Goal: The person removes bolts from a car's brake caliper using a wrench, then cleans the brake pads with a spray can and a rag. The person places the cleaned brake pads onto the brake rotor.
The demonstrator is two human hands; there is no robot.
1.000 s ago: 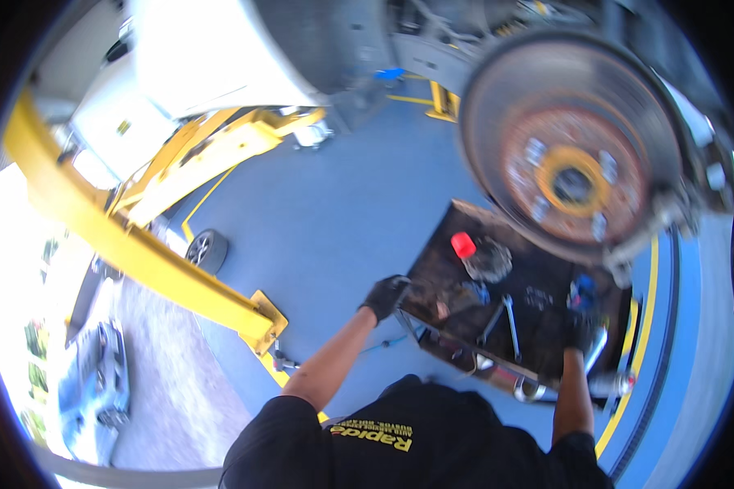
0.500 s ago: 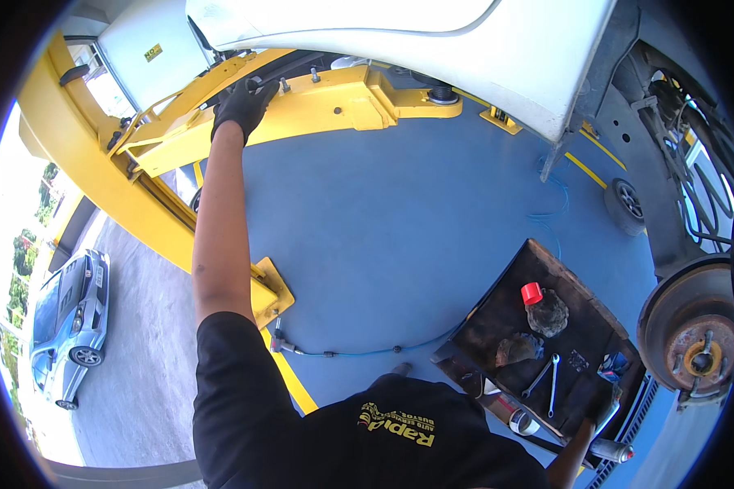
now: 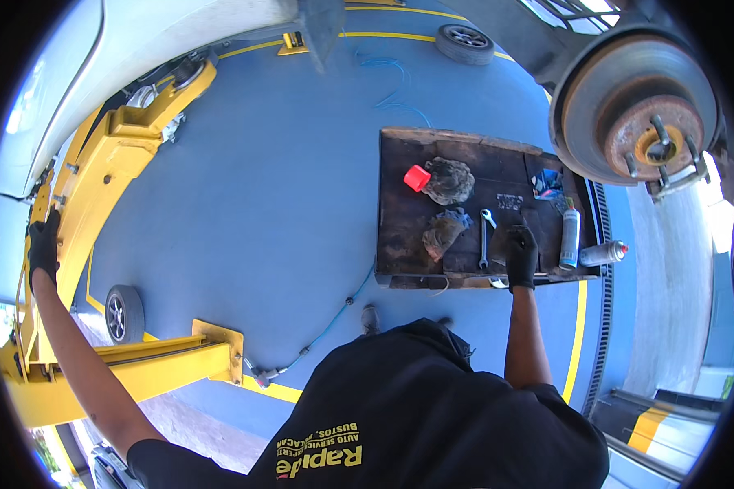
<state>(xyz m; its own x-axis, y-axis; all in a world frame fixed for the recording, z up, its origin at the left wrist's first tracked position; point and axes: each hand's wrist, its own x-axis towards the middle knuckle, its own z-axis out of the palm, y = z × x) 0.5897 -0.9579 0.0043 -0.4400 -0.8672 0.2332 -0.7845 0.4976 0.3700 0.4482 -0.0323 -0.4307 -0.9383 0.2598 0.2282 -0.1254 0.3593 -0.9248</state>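
My left hand [image 3: 43, 247], in a black glove, is stretched far out to the left and grips the yellow lift arm [image 3: 98, 175] under the raised white car [image 3: 65, 73]. My right hand [image 3: 520, 254], also gloved, rests on the dark tool cart [image 3: 399, 220] near its front edge, beside a wrench [image 3: 484, 238]. On the cart lie two dirty rags [image 3: 448, 181], a red cap [image 3: 417, 178] and two spray cans [image 3: 571, 236]. I cannot tell whether the right hand holds anything.
A rusty brake disc with wheel studs [image 3: 640, 114] hangs at the upper right. A loose wheel [image 3: 124, 314] lies on the blue floor at the left, another wheel [image 3: 463, 37] at the top. A blue hose [image 3: 326, 326] runs across the floor.
The view has swung round. My left hand has moved along the yellow lift arm and still grips it. My right hand has come to the cart's front edge.
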